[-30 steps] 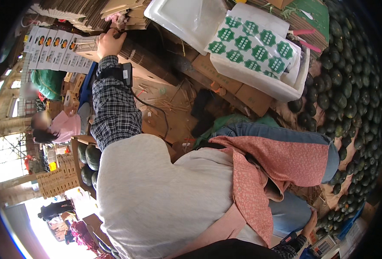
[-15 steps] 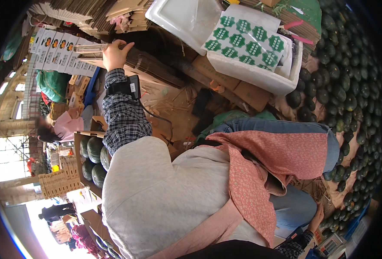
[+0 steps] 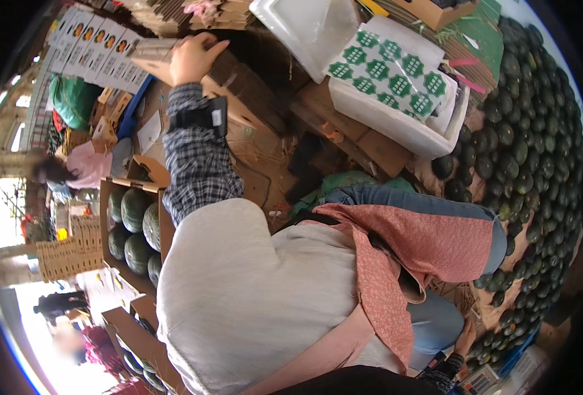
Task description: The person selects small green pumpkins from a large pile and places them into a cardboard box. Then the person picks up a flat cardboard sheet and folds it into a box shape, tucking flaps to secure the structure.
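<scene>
My left hand (image 3: 196, 56) is stretched out far ahead, fingers curled over the edge of a flat brown cardboard box (image 3: 148, 58) on a stack of folded cartons. The sleeve is plaid, with a black band device (image 3: 202, 118) on the wrist. My right hand (image 3: 466, 337) shows only in part at the lower right, beside my jeans and close to dark green squashes; what it holds is hidden. My grey top and a pink patterned apron (image 3: 429, 243) fill the middle.
A large heap of dark green squashes (image 3: 541, 164) runs down the right side. A white foam box (image 3: 383, 122) carries a sheet of green stickers. An open carton of squashes (image 3: 133, 224) stands at the left. A person in pink (image 3: 87, 168) crouches beyond it.
My left arm has reached further out and the hand has settled on the edge of the flat cardboard box. The view has swung a little, bringing the carton of squashes into sight.
</scene>
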### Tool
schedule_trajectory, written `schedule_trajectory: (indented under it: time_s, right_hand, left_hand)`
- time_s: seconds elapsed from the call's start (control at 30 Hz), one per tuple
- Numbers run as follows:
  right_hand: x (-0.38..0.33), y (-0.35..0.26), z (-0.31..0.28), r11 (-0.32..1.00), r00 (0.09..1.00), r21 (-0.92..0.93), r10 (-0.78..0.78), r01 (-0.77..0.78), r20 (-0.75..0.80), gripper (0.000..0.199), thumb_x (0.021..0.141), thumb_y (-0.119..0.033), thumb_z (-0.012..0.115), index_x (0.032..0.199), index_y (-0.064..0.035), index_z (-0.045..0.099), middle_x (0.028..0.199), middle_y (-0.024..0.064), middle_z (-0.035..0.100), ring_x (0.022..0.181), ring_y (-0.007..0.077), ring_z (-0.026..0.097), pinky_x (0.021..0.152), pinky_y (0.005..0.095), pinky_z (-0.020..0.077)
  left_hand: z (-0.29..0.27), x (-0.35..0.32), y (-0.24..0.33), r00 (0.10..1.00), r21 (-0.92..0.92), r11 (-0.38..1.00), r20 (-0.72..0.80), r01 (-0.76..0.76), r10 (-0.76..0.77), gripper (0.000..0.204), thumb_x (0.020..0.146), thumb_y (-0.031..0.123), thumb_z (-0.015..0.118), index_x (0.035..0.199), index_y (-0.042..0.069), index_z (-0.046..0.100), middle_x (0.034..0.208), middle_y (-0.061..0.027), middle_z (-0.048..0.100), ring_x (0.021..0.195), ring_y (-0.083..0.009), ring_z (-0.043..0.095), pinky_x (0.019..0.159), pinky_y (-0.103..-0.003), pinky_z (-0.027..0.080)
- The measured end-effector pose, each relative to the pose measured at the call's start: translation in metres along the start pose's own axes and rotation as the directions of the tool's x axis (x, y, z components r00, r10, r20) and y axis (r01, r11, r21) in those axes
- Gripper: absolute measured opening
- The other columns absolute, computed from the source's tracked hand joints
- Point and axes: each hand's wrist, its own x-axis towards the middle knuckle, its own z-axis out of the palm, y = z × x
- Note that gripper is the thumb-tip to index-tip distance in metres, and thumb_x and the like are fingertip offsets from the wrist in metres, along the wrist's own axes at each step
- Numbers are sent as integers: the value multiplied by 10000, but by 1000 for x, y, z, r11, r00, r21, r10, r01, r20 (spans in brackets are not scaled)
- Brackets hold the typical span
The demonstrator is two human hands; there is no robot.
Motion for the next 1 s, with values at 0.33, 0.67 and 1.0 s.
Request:
schedule_trajectory:
  time_s: [0.33, 0.67, 1.0]
  right_hand:
    - [-8, -22, 14, 975, 971, 178, 165, -134, -172, 455, 1017, -324, 425, 1124, 68, 628, 1059, 172, 657, 971, 263, 608, 870, 353, 459]
    - [21, 21, 22, 947, 977, 301, 162, -113, -142, 476, 1004, -375, 423, 1063, 21, 681, 1000, 162, 671, 925, 276, 608, 878, 408, 463]
    - [16, 28, 24, 956, 985, 294, 74, -25, -158, 465, 993, -359, 407, 1018, 14, 684, 956, 158, 675, 876, 295, 617, 824, 416, 472]
  left_hand:
    - [33, -5, 7, 997, -21, 997, -30, 76, -77, 669, 666, 654, 723, 1203, 264, 643, 1258, -63, 589, 1261, -324, 411, 1014, -520, 346]
    - [35, 12, -19, 954, -131, 951, -148, -280, 260, 472, 730, 427, 761, 1017, 79, 619, 1166, -112, 616, 1095, -331, 577, 942, -453, 438]
    - [35, 6, 2, 976, -466, 860, -152, -208, 153, 268, 744, 212, 720, 899, 16, 625, 857, -148, 635, 808, -333, 633, 722, -387, 507]
